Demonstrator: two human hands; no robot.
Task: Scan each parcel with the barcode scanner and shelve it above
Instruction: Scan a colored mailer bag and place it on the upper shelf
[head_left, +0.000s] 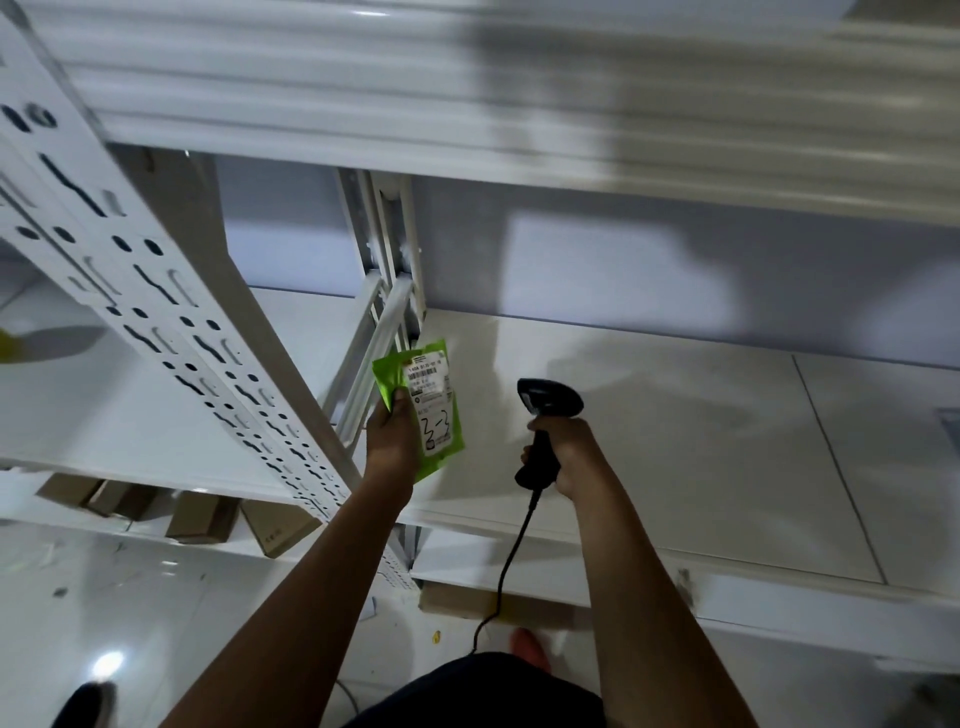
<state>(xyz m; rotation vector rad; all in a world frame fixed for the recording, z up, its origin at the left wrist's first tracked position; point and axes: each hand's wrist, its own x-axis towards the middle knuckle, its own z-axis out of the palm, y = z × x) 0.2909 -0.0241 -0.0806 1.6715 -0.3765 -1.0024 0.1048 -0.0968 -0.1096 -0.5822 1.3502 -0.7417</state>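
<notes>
Right hand (569, 454) grips scanner (550, 397), nose aimed left; left hand (392, 441) pinches green parcel (439, 415), long axis upright.

Dim, cool indoor light; soft shadows on lower shelf (675, 441); glare spot on floor (107, 665); upper shelf (467, 78) motion-blurred; wide-angle bending at edges.

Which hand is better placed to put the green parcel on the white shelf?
The left hand: it grips the green parcel over the white shelf. The right hand is curled round the black barcode scanner, so it is not free.
</notes>
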